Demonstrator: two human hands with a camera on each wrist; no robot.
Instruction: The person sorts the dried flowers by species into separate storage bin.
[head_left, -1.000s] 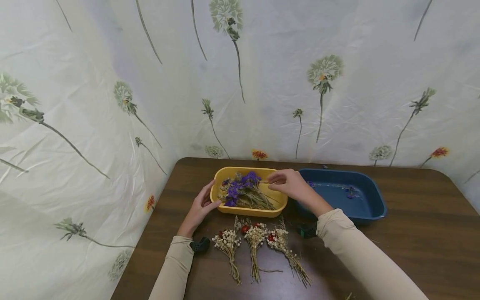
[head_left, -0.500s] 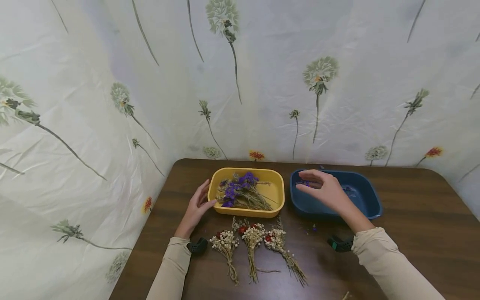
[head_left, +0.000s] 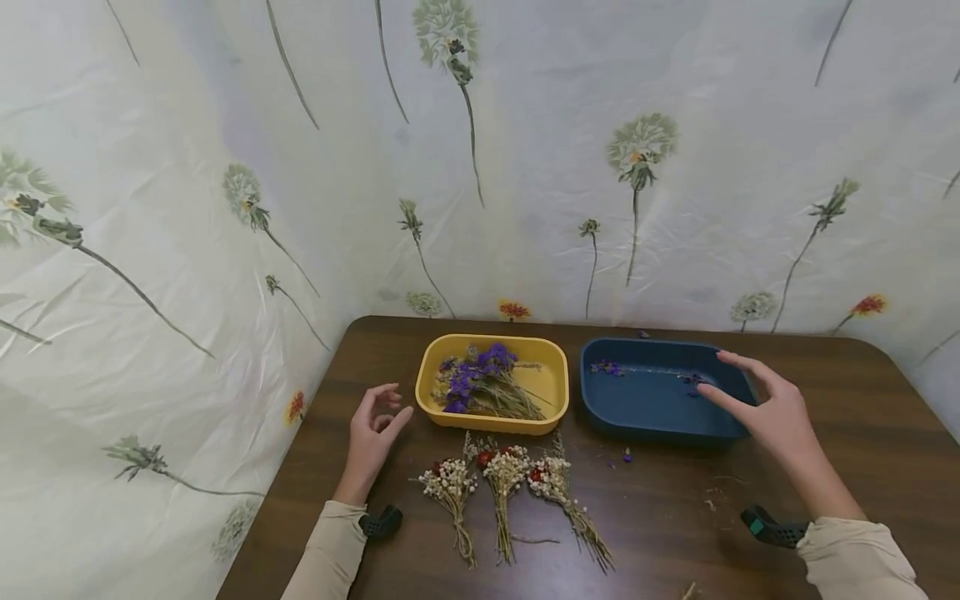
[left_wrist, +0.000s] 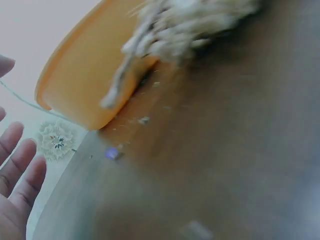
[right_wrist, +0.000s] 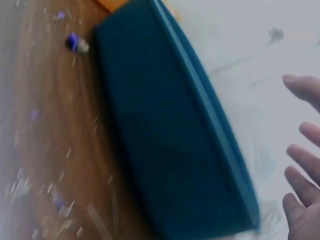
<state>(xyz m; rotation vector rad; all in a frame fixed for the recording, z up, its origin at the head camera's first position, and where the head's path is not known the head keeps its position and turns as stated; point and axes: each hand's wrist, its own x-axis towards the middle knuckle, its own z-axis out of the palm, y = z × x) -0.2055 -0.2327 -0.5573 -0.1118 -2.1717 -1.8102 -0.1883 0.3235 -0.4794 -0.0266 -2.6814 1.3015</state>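
Note:
My left hand [head_left: 372,437] hovers just left of the yellow tub [head_left: 491,427], its fingers loosely bent and nothing in them. Bunched purple dried flowers [head_left: 487,379] with brown stems lie inside that tub. At the right end of the blue tub [head_left: 660,412] is my right hand [head_left: 776,417], thumb and fingers spread apart and holding nothing. In the right wrist view its fingers [right_wrist: 302,155] stand away from the blue wall; in the left wrist view the fingers [left_wrist: 20,165] are clear of the yellow wall. A few purple blossoms [head_left: 607,367] lie in the blue tub.
In front of the yellow tub lie a left bouquet [head_left: 452,492], a middle bouquet [head_left: 506,475] and a right bouquet [head_left: 558,487] of cream and red dried flowers. A loose purple blossom [head_left: 627,455] and plant bits dot the brown table [head_left: 675,533]. A patterned curtain hangs behind.
My right hand has moved from over the yellow tub, across the blue tub, to its right end. My left hand has come off the yellow tub's rim and drawn slightly back.

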